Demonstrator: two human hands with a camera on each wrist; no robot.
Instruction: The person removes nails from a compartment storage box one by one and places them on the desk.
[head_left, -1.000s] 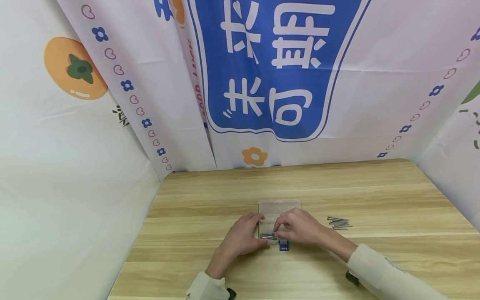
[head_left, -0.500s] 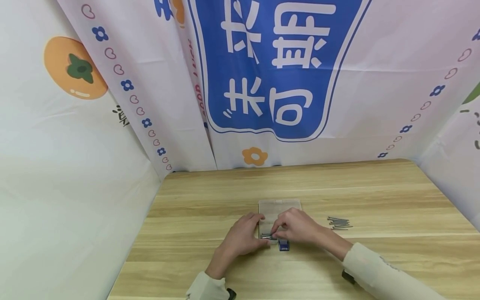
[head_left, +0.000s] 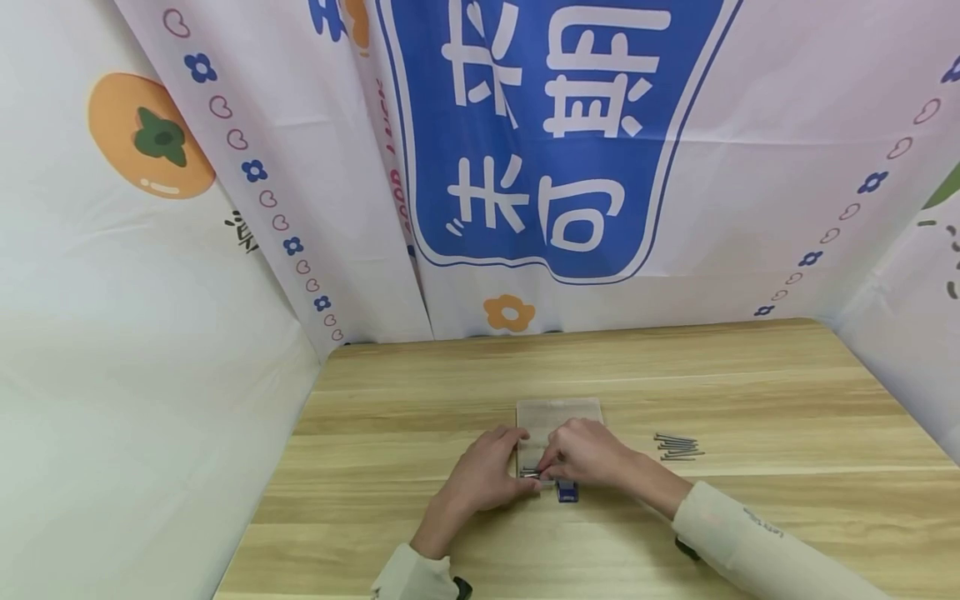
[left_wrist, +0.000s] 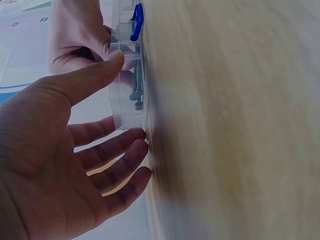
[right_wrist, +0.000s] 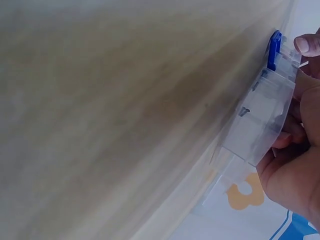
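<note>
A clear plastic box [head_left: 558, 412] with a blue latch [head_left: 567, 492] on its front lies on the table. My left hand [head_left: 486, 472] holds its left front corner. In the left wrist view, that thumb presses the front wall and the fingertips rest along the side. My right hand [head_left: 587, 454] reaches over the box's front part, thumb and forefinger pinching a nail low inside it. Several nails [left_wrist: 137, 92] lie in the front left compartment, partly covered by the right fingers. The right wrist view also shows the blue latch [right_wrist: 274, 50] beside the right hand [right_wrist: 305, 120].
To the right on the wooden table [head_left: 420, 375] lies a loose pile of nails [head_left: 678, 447], near the right forearm. A printed cloth [head_left: 360, 275] hangs behind the table's back edge.
My right hand has shifted left inside the box, its pinched fingertips closer to the left hand. The left hand, the box and the nail pile have stayed in place.
</note>
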